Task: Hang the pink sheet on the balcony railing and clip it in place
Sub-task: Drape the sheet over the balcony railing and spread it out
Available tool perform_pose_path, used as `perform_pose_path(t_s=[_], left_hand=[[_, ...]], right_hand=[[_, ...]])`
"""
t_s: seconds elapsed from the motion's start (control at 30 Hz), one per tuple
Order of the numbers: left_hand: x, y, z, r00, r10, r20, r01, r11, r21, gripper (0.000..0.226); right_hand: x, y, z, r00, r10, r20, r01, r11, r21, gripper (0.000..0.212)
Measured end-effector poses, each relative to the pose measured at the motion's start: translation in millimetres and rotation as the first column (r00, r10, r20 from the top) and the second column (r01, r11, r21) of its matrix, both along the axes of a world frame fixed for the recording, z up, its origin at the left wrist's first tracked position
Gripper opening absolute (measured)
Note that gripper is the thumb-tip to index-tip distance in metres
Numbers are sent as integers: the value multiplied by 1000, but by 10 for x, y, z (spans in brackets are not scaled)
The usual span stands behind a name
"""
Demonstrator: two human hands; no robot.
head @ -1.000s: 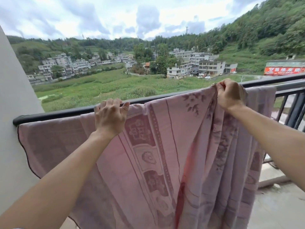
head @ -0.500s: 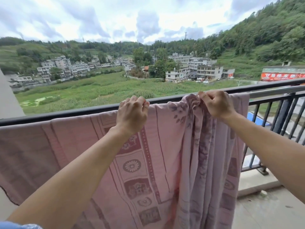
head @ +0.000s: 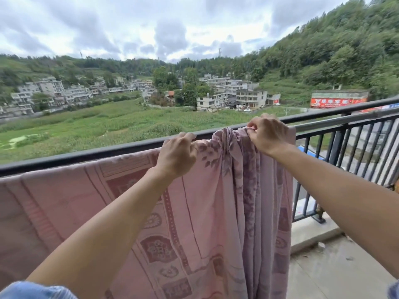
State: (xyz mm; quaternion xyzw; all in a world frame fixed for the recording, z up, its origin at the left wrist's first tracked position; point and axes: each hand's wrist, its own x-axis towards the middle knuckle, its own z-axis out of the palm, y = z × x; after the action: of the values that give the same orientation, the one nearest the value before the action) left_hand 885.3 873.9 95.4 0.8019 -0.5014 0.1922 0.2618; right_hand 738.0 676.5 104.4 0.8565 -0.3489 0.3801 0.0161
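Gripping bunched pink sheet (head: 194,212): left hand (head: 176,156), right hand (head: 268,134).

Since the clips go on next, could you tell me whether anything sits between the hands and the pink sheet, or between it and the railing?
Nothing visible does: the left hand and right hand grip the pink sheet directly, and it already drapes over the railing.

You stand on a residential balcony: dark metal railing (head: 108,151), concrete floor (head: 336,266), probably upper storey, village buildings (head: 235,93) far below.
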Motion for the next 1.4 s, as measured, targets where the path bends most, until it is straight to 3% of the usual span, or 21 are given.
perform_pose_path(t_s=[0.13,0.27,0.4,0.5,0.67,0.83,0.9,1.03,1.13,1.2,1.3,1.4], left_hand=[[427,550,50,989,146,-15,-147,978,-150,31],[1012,1366,60,927,370,-53,-373,901,-224,36],[1481,2335,-22,763,641,-77,-640,735,-223,41],[1708,2944,-173,670,738,-83,-742,663,-95,42],[1862,3272,-283,718,696,-34,-697,716,-40,37],[1914,3177,-264,732,681,24,-681,732,-16,44],[1959,3220,-266,725,688,33,-688,725,-11,46],[2046,3330,-246,697,717,25,-717,697,21,49],[2005,3280,-165,641,768,10,-767,640,30,45],[1859,3100,-102,634,773,15,-772,635,-24,37],[1432,2533,-30,807,590,32,-581,802,-142,31],[839,1785,4,952,307,0,-302,937,-175,31]], right_hand=[[409,626,200,959,282,-6,-282,957,-71,34],[1053,1461,196,791,593,-151,-602,798,-17,44],[1579,1951,57,679,712,-179,-709,699,95,32],[1745,2028,20,702,710,-54,-705,704,83,20],[1565,1731,-98,828,558,52,-560,828,23,26],[1355,1638,-160,824,546,148,-563,819,109,22],[1266,1526,-190,869,486,93,-494,857,143,38],[964,1216,-317,941,295,-168,-297,955,12,81],[829,1114,-276,928,315,-200,-312,949,44,87],[800,1156,-204,923,345,-170,-336,938,79,76],[775,1155,-213,927,376,1,-375,924,70,51],[697,929,-173,962,253,101,-253,967,-12,46]])
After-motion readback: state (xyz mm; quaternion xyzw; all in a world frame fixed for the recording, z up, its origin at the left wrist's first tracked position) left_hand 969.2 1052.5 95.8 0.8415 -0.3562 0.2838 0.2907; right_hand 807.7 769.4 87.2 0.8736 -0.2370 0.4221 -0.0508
